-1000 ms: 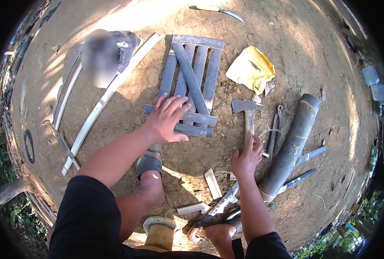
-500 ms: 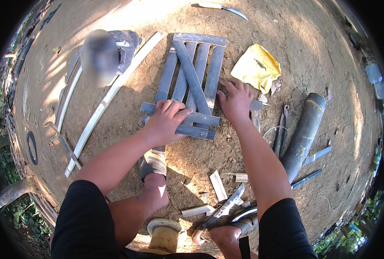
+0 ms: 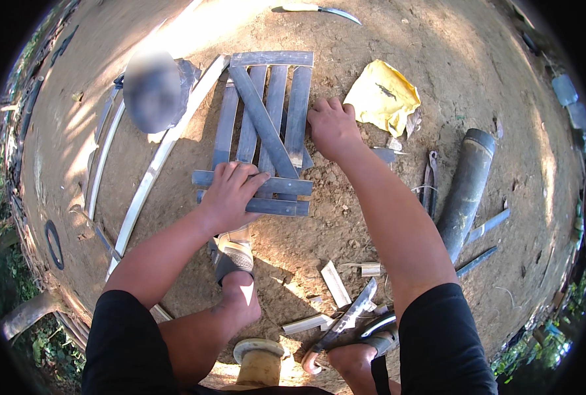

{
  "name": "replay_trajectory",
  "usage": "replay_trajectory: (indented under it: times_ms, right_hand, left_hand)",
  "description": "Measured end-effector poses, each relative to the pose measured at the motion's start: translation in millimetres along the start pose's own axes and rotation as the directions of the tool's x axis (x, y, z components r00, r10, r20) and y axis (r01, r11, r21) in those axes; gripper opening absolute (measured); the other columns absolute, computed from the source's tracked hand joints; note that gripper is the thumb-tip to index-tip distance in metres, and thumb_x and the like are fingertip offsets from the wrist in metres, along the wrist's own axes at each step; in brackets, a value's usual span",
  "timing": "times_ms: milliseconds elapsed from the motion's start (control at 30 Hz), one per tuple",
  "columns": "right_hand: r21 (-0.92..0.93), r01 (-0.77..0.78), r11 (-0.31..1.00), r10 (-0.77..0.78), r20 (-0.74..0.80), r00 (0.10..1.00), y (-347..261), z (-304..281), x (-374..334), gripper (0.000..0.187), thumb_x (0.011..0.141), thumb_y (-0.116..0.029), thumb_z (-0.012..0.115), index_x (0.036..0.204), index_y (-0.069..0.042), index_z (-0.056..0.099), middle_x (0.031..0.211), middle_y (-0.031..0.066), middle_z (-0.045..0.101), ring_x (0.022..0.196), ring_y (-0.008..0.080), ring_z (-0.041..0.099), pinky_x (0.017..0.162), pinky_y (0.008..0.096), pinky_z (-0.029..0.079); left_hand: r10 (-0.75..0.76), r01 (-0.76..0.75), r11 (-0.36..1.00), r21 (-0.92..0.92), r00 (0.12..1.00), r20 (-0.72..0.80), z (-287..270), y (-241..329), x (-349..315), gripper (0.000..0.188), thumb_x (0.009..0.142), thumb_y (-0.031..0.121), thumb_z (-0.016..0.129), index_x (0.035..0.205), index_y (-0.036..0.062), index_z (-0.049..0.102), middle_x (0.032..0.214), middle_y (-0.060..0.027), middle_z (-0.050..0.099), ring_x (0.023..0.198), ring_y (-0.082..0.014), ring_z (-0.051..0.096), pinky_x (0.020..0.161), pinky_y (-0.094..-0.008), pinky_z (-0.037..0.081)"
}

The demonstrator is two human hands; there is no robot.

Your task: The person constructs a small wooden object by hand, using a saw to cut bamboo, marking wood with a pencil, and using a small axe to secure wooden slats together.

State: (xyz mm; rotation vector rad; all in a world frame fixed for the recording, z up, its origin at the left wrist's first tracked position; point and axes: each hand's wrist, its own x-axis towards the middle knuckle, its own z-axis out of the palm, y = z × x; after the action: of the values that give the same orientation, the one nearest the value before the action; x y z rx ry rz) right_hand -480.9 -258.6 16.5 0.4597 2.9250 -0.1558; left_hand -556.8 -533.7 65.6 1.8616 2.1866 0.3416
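Observation:
A panel of dark grey slats lies on the dirt ground in front of me. It has a top crosspiece, two lower crosspieces and a slanting slat across the uprights. My left hand is closed over the lower crosspieces, its thumb on top and its fingertips partly hidden. Beside the panel's right edge, my right hand rests with curled fingers; what they hold, if anything, is hidden. Under the lower left of the panel, my sandalled left foot stands close.
Right of the panel lie a yellow sheet, pliers and a thick dark tube. Near my right foot are a large knife and split offcuts. Long pale strips lie left; a curved knife lies far ahead.
The slatted panel has shifted left over the ground with my left hand on it. My right hand has moved left and slightly farther away, staying by the panel's right edge.

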Motion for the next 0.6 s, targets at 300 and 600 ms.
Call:
replay_trajectory:
  times_ms: [300, 600]
  right_hand:
    - [0.712, -0.232, 0.663, 0.386, -0.059, 0.921, -7.3, -11.2, -75.2, 0.024, 0.091, -0.017, 0.074, 0.114, -0.009, 0.07, 0.088, 0.0091, 0.073, 0.082, 0.0269, 0.07, 0.077, 0.0427, 0.054]
    - [0.834, -0.334, 0.44, 0.508, 0.075, 0.858, -85.8, -3.3, -172.9, 0.03, 0.092, -0.01, 0.077, 0.12, -0.002, 0.068, 0.087, 0.0056, 0.071, 0.079, 0.0115, 0.064, 0.069, 0.0288, 0.051]
  left_hand:
    - [-0.034, 0.034, 0.999, -0.001, 0.999, -0.028, 19.3, -9.1, 0.4, 0.077, 0.067, 0.032, 0.09, 0.135, 0.011, 0.061, 0.124, -0.0069, 0.052, 0.12, -0.03, 0.049, 0.105, -0.048, 0.037]
    - [-0.047, 0.047, 0.999, -0.021, 0.999, -0.016, 20.4, -3.9, -15.5, 0.082, 0.068, 0.034, 0.091, 0.139, 0.0116, 0.057, 0.126, -0.0081, 0.05, 0.124, -0.0288, 0.046, 0.106, -0.0471, 0.035]
